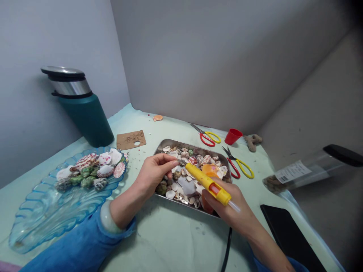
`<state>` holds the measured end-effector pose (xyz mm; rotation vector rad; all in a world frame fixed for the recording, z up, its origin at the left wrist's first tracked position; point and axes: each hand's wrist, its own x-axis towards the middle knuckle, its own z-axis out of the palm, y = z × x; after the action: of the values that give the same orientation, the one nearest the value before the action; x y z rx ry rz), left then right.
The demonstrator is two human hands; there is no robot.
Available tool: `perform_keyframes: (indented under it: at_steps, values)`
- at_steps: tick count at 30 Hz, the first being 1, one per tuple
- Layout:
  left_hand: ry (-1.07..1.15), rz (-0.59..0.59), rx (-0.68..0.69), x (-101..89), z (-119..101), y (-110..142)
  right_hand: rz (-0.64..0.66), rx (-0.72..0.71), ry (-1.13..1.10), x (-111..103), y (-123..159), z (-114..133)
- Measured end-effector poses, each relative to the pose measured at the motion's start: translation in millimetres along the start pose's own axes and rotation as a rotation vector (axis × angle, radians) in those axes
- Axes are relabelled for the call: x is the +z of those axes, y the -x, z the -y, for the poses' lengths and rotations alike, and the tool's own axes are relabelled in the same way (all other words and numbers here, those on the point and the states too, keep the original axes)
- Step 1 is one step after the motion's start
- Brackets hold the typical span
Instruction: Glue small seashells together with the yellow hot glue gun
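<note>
A yellow hot glue gun [204, 180] with a clear glue stick [234, 206] sticking out of its back is held in my right hand [227, 200]. Its nozzle points up and left, close to the fingertips of my left hand [155, 170]. Thumb and forefinger of that hand are pinched together; whatever they hold is too small and covered to name. Both hands are over a metal tray [170, 142] full of shells [206, 159] of many kinds. A large orange shell [210, 170] lies among them, partly behind the glue gun.
On the left, a blue glass dish [53, 211] carries shells, near a tilted-looking teal bottle [87, 117] and a brown card [130, 139]. Rightward are scissors [208, 138], more scissors [239, 166], a red cup [233, 136], a clear container [306, 170] and a black phone [289, 234]. A black cable [227, 249] runs frontward.
</note>
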<state>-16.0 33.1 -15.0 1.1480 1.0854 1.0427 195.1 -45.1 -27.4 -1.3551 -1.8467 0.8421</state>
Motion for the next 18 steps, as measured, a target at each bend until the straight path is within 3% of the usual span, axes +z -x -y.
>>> perform_keyframes:
  at_steps: [18]
  values:
    - [0.041, 0.032, 0.004, 1.1, 0.8, -0.9, -0.005, -0.018, 0.042, 0.1, -0.8, 0.4]
